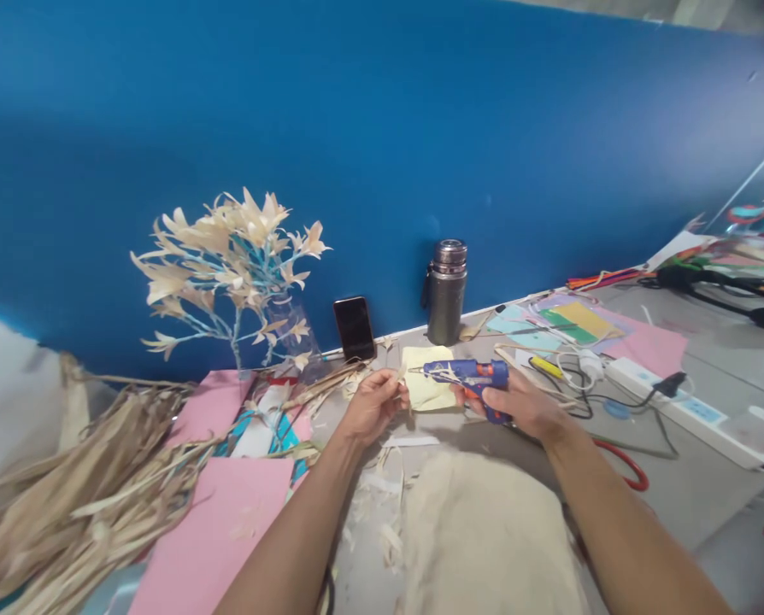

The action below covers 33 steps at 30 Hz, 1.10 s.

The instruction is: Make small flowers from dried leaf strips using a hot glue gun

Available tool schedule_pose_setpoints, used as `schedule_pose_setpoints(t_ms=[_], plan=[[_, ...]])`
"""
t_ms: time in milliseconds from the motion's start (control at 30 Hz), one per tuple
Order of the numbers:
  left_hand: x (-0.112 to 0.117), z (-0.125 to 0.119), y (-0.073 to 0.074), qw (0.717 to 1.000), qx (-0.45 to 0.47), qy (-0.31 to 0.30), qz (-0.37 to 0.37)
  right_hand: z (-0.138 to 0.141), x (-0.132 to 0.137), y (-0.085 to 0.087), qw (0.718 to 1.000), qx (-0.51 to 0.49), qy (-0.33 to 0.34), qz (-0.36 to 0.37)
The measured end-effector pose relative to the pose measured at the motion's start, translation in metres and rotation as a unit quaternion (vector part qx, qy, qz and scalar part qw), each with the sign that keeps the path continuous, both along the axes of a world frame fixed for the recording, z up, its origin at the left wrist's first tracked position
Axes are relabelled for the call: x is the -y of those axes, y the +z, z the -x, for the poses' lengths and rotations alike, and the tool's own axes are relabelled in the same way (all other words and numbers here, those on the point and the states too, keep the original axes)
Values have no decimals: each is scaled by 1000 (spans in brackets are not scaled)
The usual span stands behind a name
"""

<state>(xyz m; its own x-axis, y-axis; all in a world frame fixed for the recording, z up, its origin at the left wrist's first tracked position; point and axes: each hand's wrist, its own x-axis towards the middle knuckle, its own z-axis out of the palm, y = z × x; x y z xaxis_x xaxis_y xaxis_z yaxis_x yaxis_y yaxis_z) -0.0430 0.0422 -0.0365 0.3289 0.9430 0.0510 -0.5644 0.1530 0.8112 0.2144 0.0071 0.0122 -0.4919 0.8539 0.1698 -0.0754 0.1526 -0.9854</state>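
Observation:
My right hand (526,403) is wrapped round the grip of a blue hot glue gun (462,371) with orange parts. Its nozzle points left, towards my left hand (374,405). The fingers of that hand are pinched together near the nozzle tip; what they hold is too small to make out. Beneath the gun lies a pale yellow sheet (431,401), partly covered by it. Thin pale scraps (391,542) are scattered on the table (484,440) near my left forearm.
Cream flowers (228,248) on blue stems stand left, by a phone (355,330) and a steel flask (447,295). Dried husks (55,504) and pink sheets (208,530) cover the left side. A power strip (677,410) with cables lies right. A blue wall (382,145) rises behind.

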Motion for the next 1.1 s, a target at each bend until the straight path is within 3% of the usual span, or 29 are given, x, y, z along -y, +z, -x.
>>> schedule_pose_setpoints(t_ms=[467, 1100], plan=[[3, -1, -4, 999, -8, -35, -26, 0, 5, 4, 997, 70, 30, -19], [2, 1, -7, 1000, -11, -27, -12, -7, 2, 1, 991, 125, 35, -46]])
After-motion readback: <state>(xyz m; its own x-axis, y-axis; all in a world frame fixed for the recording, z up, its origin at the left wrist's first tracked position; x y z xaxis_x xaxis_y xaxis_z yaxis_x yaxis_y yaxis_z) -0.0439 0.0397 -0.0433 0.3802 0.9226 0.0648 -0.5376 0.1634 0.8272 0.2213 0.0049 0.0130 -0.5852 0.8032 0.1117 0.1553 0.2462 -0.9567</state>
